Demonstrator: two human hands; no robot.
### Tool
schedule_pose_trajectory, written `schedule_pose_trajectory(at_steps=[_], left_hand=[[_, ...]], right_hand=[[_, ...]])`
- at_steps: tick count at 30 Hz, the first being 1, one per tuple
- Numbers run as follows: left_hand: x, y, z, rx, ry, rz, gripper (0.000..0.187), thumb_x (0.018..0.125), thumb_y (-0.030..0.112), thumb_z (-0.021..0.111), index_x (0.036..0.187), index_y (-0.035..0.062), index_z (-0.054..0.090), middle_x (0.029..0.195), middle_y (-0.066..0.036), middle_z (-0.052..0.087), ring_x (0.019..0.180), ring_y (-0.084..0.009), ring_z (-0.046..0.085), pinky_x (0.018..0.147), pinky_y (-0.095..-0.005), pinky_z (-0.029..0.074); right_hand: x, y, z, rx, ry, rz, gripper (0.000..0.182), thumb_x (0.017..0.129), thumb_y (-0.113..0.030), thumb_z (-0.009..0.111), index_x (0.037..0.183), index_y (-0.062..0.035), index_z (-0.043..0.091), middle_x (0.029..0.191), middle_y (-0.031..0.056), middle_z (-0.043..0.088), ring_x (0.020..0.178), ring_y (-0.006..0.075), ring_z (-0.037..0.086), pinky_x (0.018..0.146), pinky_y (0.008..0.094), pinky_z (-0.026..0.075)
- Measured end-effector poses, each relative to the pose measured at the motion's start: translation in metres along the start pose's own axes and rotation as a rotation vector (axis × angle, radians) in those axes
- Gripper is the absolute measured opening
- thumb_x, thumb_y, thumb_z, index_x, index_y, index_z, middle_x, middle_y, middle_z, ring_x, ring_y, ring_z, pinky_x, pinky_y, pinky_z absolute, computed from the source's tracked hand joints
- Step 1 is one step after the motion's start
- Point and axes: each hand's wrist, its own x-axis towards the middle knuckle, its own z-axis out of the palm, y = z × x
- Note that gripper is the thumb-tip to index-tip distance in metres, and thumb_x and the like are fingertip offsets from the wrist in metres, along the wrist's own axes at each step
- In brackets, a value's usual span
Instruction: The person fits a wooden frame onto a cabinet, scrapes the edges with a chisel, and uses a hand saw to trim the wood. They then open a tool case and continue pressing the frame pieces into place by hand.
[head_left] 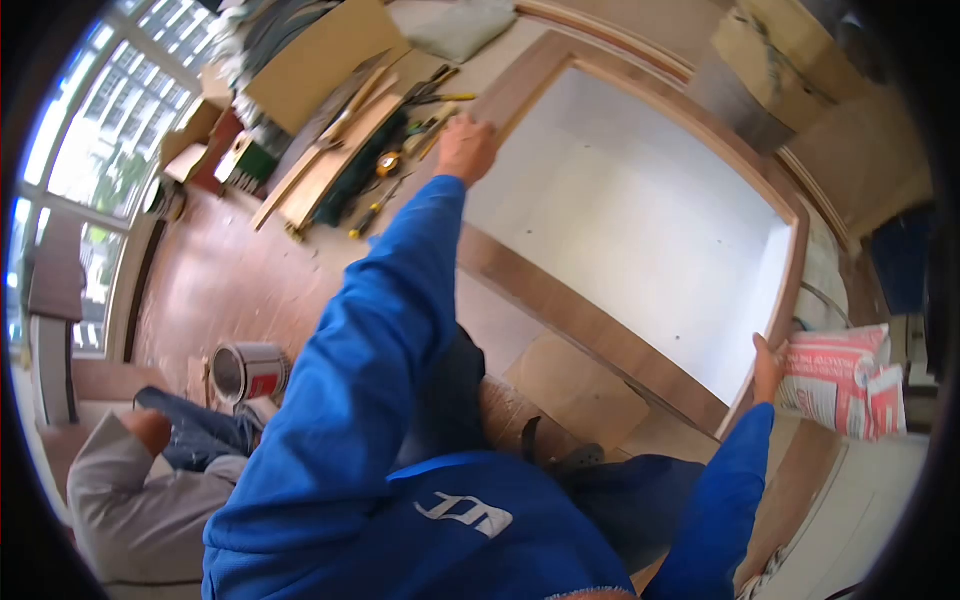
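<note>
A large brown wooden frame (600,305) with a recessed white panel (630,200) lies tilted across the view in front of me. My left hand (467,150) is stretched far forward, its fingers closed over the frame's left edge. At the near right corner, my right hand (767,368) grips the outer side of the frame; its thumb shows along the rim and the other fingers are mostly hidden. Both arms are in blue sleeves.
Left of the frame lie wooden strips (340,150), a tape measure (388,164) and a screwdriver (366,218). A paint can (248,372) stands near a seated or crouching person in a grey sleeve (130,490). A red-and-white bag (835,380) sits beside my right hand.
</note>
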Motion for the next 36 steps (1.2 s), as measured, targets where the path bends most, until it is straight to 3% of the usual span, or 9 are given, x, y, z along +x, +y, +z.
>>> schedule_pose_trajectory(at_steps=[2,4,5,7,11,15,17,26,36], left_hand=[[0.000,-0.005,-0.008,-0.047,0.013,-0.039,0.035,0.089,0.030,0.067,0.113,0.0053,0.073,0.126,-0.022,0.061,0.119,-0.0402,0.059,0.097,-0.0495,0.051],[0.000,-0.008,-0.009,-0.115,0.039,-0.184,0.064,0.083,0.049,0.071,0.125,0.0017,0.067,0.140,-0.027,0.054,0.131,-0.0436,0.051,0.106,-0.0507,0.046],[0.002,-0.010,-0.011,-0.115,0.046,-0.189,0.064,0.083,0.049,0.071,0.125,0.0017,0.067,0.140,-0.027,0.054,0.131,-0.0436,0.051,0.106,-0.0507,0.046],[0.008,-0.015,-0.021,-0.229,-0.060,-0.383,0.084,0.079,0.062,0.071,0.132,-0.0020,0.061,0.149,-0.029,0.046,0.138,-0.0469,0.045,0.110,-0.0516,0.043],[0.013,-0.038,-0.024,-0.337,-0.289,-0.492,0.093,0.076,0.068,0.074,0.132,-0.0045,0.064,0.138,-0.026,0.063,0.128,-0.0374,0.061,0.105,-0.0450,0.049],[0.016,-0.043,-0.029,-0.352,-0.278,-0.485,0.081,0.076,0.065,0.077,0.117,-0.0044,0.073,0.119,-0.023,0.074,0.113,-0.0341,0.071,0.098,-0.0418,0.053],[0.014,-0.047,-0.025,-0.386,-0.210,-0.502,0.066,0.078,0.058,0.079,0.103,-0.0032,0.078,0.107,-0.022,0.076,0.105,-0.0350,0.073,0.092,-0.0429,0.055],[0.018,-0.082,0.010,-0.541,-0.041,-0.450,0.033,0.084,0.035,0.076,0.094,0.0035,0.080,0.099,-0.020,0.076,0.095,-0.0365,0.073,0.088,-0.0439,0.056],[0.024,-0.080,0.022,-0.676,0.055,-0.426,0.028,0.081,0.027,0.077,0.098,0.0048,0.080,0.100,-0.020,0.076,0.098,-0.0373,0.073,0.089,-0.0429,0.056]], right_hand=[[-0.029,-0.043,-0.024,0.092,-0.054,0.062,0.107,0.085,-0.051,0.071,0.159,0.0113,0.025,0.164,0.0330,0.029,0.155,0.0439,0.024,0.127,0.0434,0.021],[-0.026,-0.038,-0.022,0.090,-0.059,0.069,0.106,0.086,-0.050,0.071,0.159,0.0117,0.024,0.164,0.0333,0.029,0.155,0.0441,0.025,0.127,0.0431,0.022],[-0.027,-0.037,-0.021,0.096,-0.051,0.064,0.106,0.086,-0.050,0.071,0.159,0.0117,0.024,0.164,0.0336,0.029,0.155,0.0439,0.025,0.127,0.0431,0.022],[-0.020,-0.037,-0.015,0.111,-0.042,0.043,0.106,0.086,-0.050,0.071,0.159,0.0118,0.024,0.164,0.0338,0.029,0.155,0.0437,0.025,0.127,0.0432,0.022],[-0.016,-0.021,-0.007,0.095,-0.030,0.043,0.107,0.085,-0.049,0.072,0.158,0.0124,0.024,0.164,0.0339,0.028,0.156,0.0434,0.024,0.127,0.0428,0.020],[-0.013,-0.023,-0.013,0.038,-0.049,0.029,0.107,0.085,-0.050,0.072,0.158,0.0136,0.024,0.165,0.0336,0.028,0.156,0.0431,0.023,0.128,0.0420,0.019],[-0.011,-0.023,-0.011,0.062,-0.047,0.038,0.107,0.085,-0.050,0.072,0.158,0.0133,0.024,0.165,0.0335,0.027,0.156,0.0427,0.023,0.127,0.0416,0.019],[-0.011,-0.023,-0.008,0.119,-0.064,0.055,0.108,0.085,-0.051,0.071,0.158,0.0127,0.024,0.164,0.0332,0.029,0.155,0.0422,0.027,0.126,0.0416,0.023],[-0.016,-0.027,-0.009,0.101,0.002,0.011,0.103,0.086,-0.048,0.073,0.157,0.0133,0.028,0.161,0.0342,0.035,0.151,0.0440,0.035,0.123,0.0418,0.028]])
